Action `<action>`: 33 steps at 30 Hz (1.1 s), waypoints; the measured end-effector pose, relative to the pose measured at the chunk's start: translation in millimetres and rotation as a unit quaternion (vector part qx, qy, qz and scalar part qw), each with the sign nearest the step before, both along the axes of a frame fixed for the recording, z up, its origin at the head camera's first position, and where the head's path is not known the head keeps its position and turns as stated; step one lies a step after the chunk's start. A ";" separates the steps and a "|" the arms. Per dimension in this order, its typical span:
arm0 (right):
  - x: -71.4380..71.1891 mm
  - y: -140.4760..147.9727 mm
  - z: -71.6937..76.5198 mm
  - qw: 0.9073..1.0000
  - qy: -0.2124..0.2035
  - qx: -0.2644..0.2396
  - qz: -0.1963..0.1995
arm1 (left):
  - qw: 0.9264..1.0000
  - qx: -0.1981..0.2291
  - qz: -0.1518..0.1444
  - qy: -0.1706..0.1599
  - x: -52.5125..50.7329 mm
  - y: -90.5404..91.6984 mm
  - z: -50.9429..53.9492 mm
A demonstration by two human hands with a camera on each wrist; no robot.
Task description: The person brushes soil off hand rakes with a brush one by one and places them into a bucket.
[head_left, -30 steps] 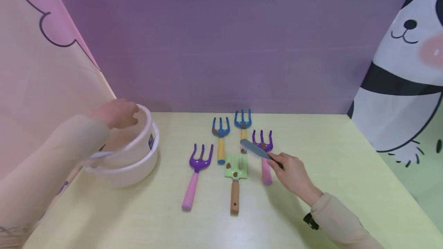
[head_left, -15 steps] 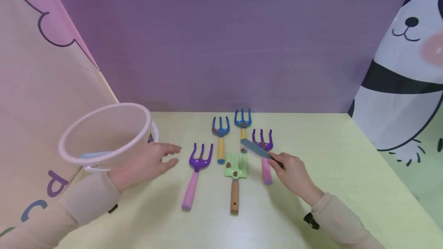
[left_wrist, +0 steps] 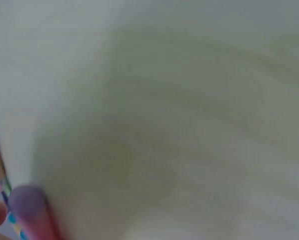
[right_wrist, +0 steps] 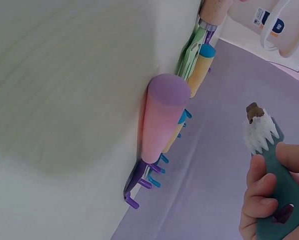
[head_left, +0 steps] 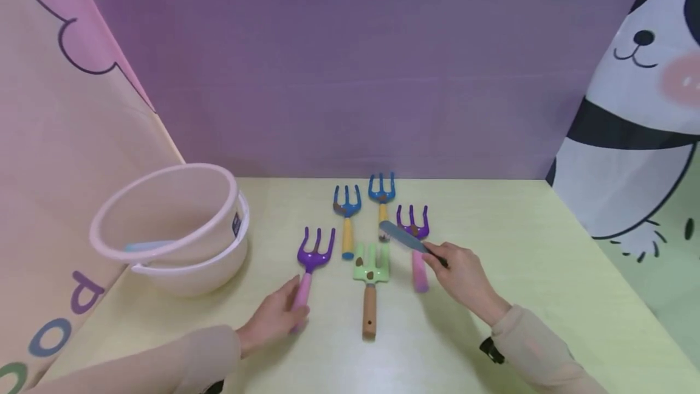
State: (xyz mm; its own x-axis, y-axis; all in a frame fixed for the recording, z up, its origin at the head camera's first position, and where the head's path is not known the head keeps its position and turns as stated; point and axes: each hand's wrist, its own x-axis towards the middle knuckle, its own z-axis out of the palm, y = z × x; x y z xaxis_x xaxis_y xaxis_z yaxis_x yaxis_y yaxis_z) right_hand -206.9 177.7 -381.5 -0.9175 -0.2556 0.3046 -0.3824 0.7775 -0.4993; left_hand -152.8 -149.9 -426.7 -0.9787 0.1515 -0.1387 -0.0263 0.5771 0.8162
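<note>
From the head view I see the left hand [head_left: 272,316] straddling the pink handle of the left-hand purple fork [head_left: 313,261], which lies on the table [head_left: 492,211], tines pointing away. Thumb and fingers are on either side of the handle; whether they have closed on it I can't tell. I'd wrap them round the middle of the handle, clear of the tines, and lift straight up. The right hand [head_left: 462,273] grips a brush [head_left: 406,238] above the right-hand purple fork [head_left: 420,272]. Between the two purple forks lies the green fork [head_left: 369,307], close enough to the left one that a sideways drag could nudge it.

The left wrist view shows only the purple-tipped end of the pink handle and a fingertip just beside it, so it doesn't settle the grip.

In the right wrist view the fingers curl firmly round the brush, bristles [right_wrist: 259,134] exposed and a brown bit [right_wrist: 254,112] at their end. Holding it steady there seems wise while the left hand works.
</note>
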 end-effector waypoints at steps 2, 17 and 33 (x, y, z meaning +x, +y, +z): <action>0.6 0.6 0.3 1.000 0.001 -0.002 -0.001 | 1.000 -0.005 0.000 0.007 -0.8 5.4 -8.5; 1.3 1.6 -1.1 1.000 -0.012 0.000 -0.002 | 0.995 -0.011 0.031 0.099 -5.9 22.1 -32.9; 3.3 1.2 -1.8 1.000 -0.013 0.005 0.000 | 0.997 0.025 0.064 0.045 -11.1 14.5 -19.7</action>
State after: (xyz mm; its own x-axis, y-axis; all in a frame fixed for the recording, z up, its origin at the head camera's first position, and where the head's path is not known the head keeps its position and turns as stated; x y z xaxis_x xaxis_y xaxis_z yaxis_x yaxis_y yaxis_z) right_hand -203.6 178.9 -383.3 -0.9251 -0.2574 0.2790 -0.3690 0.7824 -0.5017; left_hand -164.0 -135.4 -446.4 -0.9986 0.0290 -0.0451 -0.0228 0.5323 0.8463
